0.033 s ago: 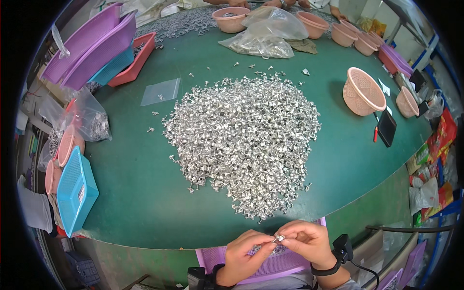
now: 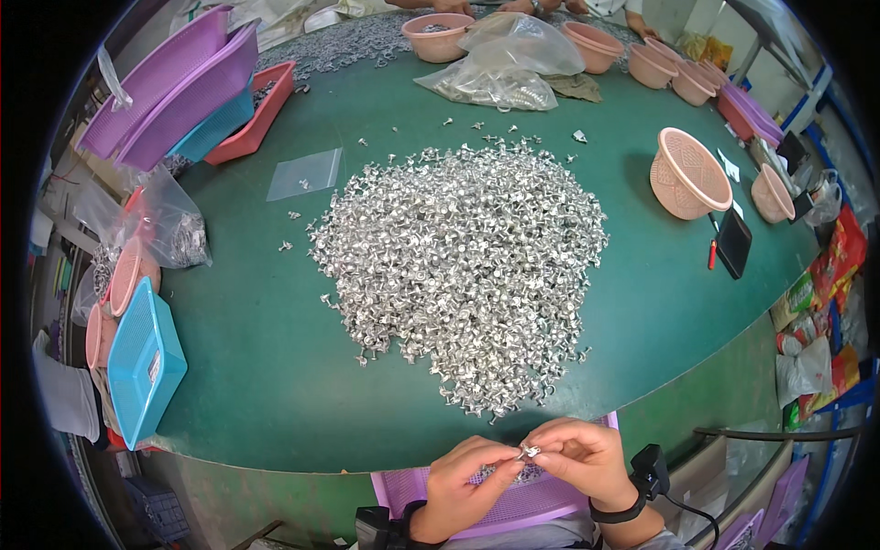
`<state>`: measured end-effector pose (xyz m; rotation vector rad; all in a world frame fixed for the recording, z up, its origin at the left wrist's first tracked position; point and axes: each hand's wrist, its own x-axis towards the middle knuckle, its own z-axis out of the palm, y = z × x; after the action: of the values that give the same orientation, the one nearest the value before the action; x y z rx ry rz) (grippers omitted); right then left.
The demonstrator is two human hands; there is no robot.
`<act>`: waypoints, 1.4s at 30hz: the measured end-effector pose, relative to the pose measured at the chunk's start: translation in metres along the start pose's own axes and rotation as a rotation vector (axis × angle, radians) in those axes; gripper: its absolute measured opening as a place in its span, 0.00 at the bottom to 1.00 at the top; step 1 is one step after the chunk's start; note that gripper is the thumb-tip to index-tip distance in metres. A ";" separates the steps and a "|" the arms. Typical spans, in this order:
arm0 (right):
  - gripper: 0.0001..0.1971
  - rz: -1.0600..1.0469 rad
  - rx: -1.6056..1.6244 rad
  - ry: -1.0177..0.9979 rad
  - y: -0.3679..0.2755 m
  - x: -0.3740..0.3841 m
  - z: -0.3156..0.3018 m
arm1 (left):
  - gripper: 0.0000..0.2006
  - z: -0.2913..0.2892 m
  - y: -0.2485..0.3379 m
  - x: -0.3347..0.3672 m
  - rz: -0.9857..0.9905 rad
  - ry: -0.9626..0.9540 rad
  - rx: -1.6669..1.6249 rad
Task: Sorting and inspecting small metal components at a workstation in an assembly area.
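Observation:
Between the fingertips of both my hands is a small silver metal part (image 2: pixel 529 452). My left hand (image 2: pixel 469 477) pinches it from one side with thumb and forefinger, and my right hand (image 2: pixel 582 458) grips it from the other. The fingers hide much of its shape. Under the hands sits a purple mesh basket (image 2: pixel 392 488) at the table's near edge, with some small metal pieces in it. Just beyond the hands, a large heap of similar shiny metal parts (image 2: pixel 467 266) covers the middle of the green table (image 2: pixel 247 367).
A pink basket (image 2: pixel 689 176), a black flat device (image 2: pixel 733 244) and a red-handled tool (image 2: pixel 712 255) lie right. Blue (image 2: pixel 147 367) and stacked purple trays (image 2: pixel 188 92) line the left. A clear bag (image 2: pixel 513 60) lies at the back, near another person's hands (image 2: pixel 454 7).

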<state>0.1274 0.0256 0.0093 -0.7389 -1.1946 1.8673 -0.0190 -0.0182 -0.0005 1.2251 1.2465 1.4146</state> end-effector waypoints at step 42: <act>0.09 -0.272 -1.163 0.196 0.015 0.027 0.019 | 0.09 -0.030 0.002 -0.004 -0.490 0.126 -0.349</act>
<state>0.0934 0.0360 0.0014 -1.2236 -2.0967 0.7179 -0.0477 -0.0266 0.0005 0.5522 1.2143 1.2816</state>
